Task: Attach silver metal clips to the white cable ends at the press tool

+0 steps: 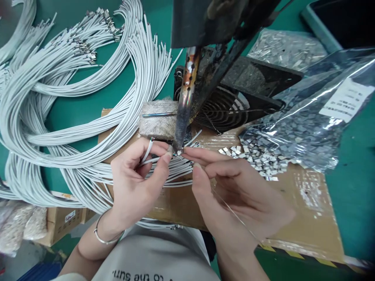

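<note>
My left hand (137, 181) is closed on a thin white cable (148, 154), pinching its end between thumb and forefinger under the tip of a fixed soldering iron (185, 99). My right hand (234, 191) pinches a thin solder wire (234, 212) and a small metal part right at the iron's tip; the part is too small to make out. Both sets of fingertips almost touch at the tip. A silver bangle sits on my left wrist.
Large loops of white cables (73, 78) cover the green table on the left. A cardboard sheet (310, 210) lies beneath my hands. Small metal chips (260, 158) spill from a clear bag (316, 121). A black fan (234, 105) and a worn sponge block (158, 119) stand behind the iron.
</note>
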`<state>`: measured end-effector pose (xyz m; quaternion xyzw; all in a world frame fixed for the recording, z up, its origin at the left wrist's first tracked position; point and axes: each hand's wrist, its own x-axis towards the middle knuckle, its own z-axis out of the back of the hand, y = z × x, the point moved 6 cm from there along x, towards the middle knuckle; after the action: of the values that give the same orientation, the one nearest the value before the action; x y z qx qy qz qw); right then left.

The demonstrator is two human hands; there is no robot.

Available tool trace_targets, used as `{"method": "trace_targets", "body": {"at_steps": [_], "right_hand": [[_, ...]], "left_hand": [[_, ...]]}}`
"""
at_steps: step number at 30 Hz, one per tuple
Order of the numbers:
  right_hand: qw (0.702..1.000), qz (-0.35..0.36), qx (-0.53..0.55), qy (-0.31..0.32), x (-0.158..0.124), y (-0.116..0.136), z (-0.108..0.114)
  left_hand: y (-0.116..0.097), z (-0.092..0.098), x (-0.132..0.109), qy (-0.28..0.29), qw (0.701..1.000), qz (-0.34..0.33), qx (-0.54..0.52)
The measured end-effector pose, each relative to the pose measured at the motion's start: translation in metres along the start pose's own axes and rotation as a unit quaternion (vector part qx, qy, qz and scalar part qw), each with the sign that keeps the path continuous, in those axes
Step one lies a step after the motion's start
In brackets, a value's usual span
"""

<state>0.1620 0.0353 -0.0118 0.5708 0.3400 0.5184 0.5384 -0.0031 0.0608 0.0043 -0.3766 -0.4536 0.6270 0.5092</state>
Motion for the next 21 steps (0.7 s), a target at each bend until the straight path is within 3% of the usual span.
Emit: {"method": "trace_targets", "body": {"at_steps": [21], "right_hand": [[1.000, 0.006, -0.001, 0.006, -0.0007, -0.0027, 0.0005]], "left_hand": [[0.0032, -0.0008, -0.0008, 0.003, 1.000, -0.001, -0.001]]}}
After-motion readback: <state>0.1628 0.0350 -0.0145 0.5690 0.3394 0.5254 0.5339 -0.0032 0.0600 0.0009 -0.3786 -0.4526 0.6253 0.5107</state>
